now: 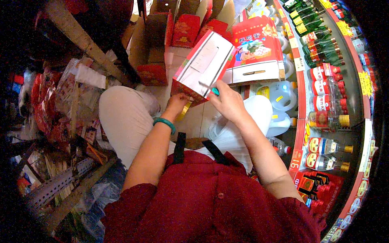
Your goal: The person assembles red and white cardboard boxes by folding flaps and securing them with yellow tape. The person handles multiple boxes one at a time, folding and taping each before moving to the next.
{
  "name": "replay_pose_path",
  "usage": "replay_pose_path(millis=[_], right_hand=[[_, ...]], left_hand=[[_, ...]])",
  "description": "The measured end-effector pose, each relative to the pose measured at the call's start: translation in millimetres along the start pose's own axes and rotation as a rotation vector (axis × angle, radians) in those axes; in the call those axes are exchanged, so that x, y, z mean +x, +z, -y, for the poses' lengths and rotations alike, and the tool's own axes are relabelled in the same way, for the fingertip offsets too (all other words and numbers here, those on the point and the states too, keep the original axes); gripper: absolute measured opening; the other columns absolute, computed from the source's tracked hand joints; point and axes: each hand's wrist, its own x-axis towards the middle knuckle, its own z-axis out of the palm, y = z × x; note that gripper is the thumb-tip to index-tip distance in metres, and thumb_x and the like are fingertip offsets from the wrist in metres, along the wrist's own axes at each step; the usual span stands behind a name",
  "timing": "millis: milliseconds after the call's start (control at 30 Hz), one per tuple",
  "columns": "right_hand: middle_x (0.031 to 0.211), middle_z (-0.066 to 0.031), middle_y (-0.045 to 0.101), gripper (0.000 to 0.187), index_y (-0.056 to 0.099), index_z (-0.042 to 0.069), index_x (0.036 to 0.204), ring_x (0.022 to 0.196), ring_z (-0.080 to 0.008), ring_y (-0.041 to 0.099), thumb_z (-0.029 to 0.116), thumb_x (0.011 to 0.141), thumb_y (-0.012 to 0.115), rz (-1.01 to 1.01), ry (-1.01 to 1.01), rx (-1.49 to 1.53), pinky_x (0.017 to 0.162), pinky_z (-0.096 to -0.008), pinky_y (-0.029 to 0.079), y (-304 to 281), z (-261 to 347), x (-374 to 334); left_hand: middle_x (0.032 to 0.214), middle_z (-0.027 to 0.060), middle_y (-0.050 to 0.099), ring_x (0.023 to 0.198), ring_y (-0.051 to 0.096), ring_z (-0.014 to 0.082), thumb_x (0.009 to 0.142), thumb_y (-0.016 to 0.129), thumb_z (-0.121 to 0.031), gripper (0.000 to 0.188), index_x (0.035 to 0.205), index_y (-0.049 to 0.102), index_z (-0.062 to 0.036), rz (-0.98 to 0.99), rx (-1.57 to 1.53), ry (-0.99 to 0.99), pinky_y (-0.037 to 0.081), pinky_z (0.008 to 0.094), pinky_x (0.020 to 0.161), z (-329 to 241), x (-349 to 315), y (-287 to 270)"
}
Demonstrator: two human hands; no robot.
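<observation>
Pale tiles with thin seams make up the floor [197,121]. Along the right run shelves [300,83] edged in red and white strips — hung with yellow starburst tags [366,84] and filled with bottles [324,87], with large pale jugs [279,95] beside them. On the left, a perforated bar [63,182] slants through dim clutter — clear plastic bags [91,89] among it. Light falls brightest mid-view; the edges sink into darkness.
</observation>
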Motion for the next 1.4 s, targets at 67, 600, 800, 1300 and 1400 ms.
replay_pose_path(millis=[67, 600, 800, 1300, 1400], right_hand=[[0.09, -0.015, 0.056, 0.035, 0.051, 0.004, 0.093, 0.084, -0.0331, 0.059, 0.025, 0.071, 0.069, -0.141, -0.044, -0.076, 0.067, -0.0409, 0.048, 19, -4, 8], [0.094, -0.0096, 0.05, 0.033, 0.051, 0.008, 0.1, 0.088, -0.0252, 0.055, 0.018, 0.07, 0.063, -0.277, -0.263, -0.3, 0.066, -0.0355, 0.053, 80, -19, 27], [0.11, -0.0076, 0.05, 0.035, 0.05, 0.012, 0.112, 0.093, -0.0262, 0.054, 0.009, 0.078, 0.049, -0.208, -0.383, -0.244, 0.072, -0.0363, 0.052, 68, -26, 20], [0.097, -0.0208, 0.056, 0.024, 0.047, 0.003, 0.105, 0.093, -0.0374, 0.054, 0.017, 0.087, 0.052, -0.653, 0.201, 0.172, 0.079, -0.0419, 0.043, -57, -151, -38], [0.097, -0.0235, 0.051, 0.023, 0.052, 0.002, 0.103, 0.093, -0.0387, 0.051, 0.012, 0.082, 0.054, -0.808, 0.325, -0.17, 0.08, -0.0458, 0.042, -113, -190, -52]], left_hand=[[0.086, 0.0141, 0.064, 0.079, 0.06, 0.0271, 0.079, 0.061, -0.02, 0.018, 0.088, 0.066, -0.005, -0.016, 0.048, 0.041, 0.047, 0.0364, 0.072, -6, -3, 2], [0.086, 0.0097, 0.065, 0.08, 0.059, 0.0188, 0.082, 0.061, -0.021, 0.022, 0.092, 0.064, -0.0008, 0.105, -0.044, -0.09, 0.046, 0.032, 0.073, -20, -31, -20], [0.086, 0.0085, 0.065, 0.078, 0.058, 0.0164, 0.081, 0.062, -0.019, 0.021, 0.091, 0.064, -0.0006, 0.1, -0.057, -0.078, 0.046, 0.0316, 0.072, -15, -34, -24], [0.077, 0.0012, 0.058, 0.071, 0.051, 0.0103, 0.085, 0.058, -0.02, 0.018, 0.085, 0.061, -0.0021, 0.345, -0.105, 0.038, 0.044, 0.0264, 0.064, -56, -65, -38], [0.077, 0.0011, 0.058, 0.071, 0.052, 0.0105, 0.086, 0.058, -0.02, 0.018, 0.085, 0.061, -0.002, 0.343, -0.081, -0.005, 0.044, 0.0266, 0.064, -73, -77, -42]])
